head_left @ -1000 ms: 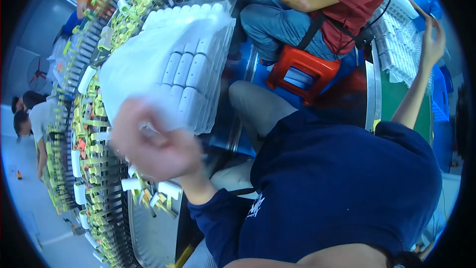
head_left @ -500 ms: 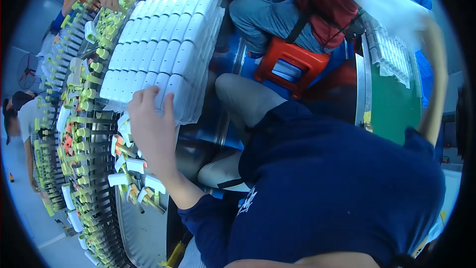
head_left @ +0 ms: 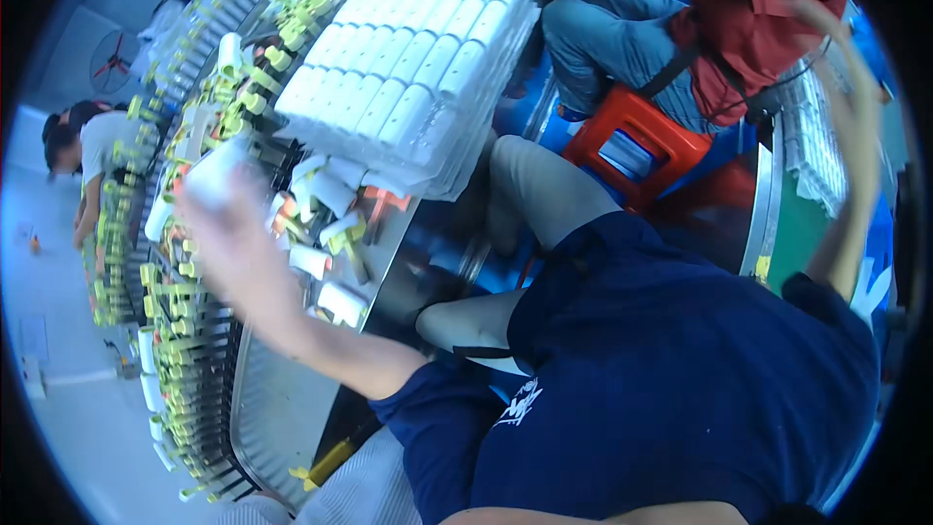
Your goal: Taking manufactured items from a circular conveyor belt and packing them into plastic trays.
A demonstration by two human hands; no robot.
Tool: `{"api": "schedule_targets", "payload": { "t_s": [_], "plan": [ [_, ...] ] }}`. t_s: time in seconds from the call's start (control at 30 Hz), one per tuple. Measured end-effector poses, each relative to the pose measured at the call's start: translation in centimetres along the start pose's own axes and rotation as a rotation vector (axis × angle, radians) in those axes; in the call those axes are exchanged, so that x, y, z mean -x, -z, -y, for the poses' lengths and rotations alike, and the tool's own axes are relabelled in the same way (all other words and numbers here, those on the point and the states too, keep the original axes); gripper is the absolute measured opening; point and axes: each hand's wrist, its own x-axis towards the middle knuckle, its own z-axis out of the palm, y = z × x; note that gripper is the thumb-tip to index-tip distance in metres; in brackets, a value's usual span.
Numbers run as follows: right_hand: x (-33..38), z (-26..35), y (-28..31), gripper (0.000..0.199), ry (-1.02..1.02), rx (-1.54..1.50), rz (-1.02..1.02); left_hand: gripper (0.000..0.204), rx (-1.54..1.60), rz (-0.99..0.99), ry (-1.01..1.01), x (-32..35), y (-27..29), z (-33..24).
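Observation:
My left hand [head_left: 225, 231] is blurred over a curved line of yellow-green holders [head_left: 185, 350]. It seems closed on a white tube [head_left: 210, 175]. A stacked tray of white tubes [head_left: 408, 68] lies just beyond it, at the upper middle. My right hand [head_left: 814, 21] is raised at the upper right, blurred, beside a rack of white parts [head_left: 814, 151]; I cannot tell whether it holds anything. Loose white tubes [head_left: 326, 233] lie between the tray and the holders.
A person in a red shirt [head_left: 748, 39] sits on a red stool [head_left: 637, 141] straight ahead. Another person [head_left: 92, 151] works at the far left of the line. A fan [head_left: 112, 60] stands behind. A green-topped bench edge [head_left: 792, 233] runs along the right.
My left hand has left the tray of white tubes and swung down-left over the holders with a white tube. My right arm stays raised; the white thing it held is gone from view.

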Motion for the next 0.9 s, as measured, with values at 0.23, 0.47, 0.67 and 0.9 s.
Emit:
{"api": "schedule_targets", "payload": {
  "t_s": [0.23,0.47,0.67,0.9],
  "plan": [
    [-8.2,18.0,-23.3,0.024,1.031,-0.661,0.279,0.049,-0.503,-0.317,0.669,-4.2,22.7,26.1],
    [-10.7,18.8,-24.9,0.030,1.171,-0.646,0.500,0.043,-0.211,-0.150,0.864,-6.7,31.6,32.5],
    [-11.5,19.3,-24.6,0.040,1.239,-0.580,0.476,0.031,-0.771,0.317,1.033,-9.9,34.2,34.5],
    [-12.6,19.8,-27.6,0.032,1.118,-0.823,0.513,0.055,-1.670,-0.036,0.533,-0.7,33.5,34.1]
  ]
}}
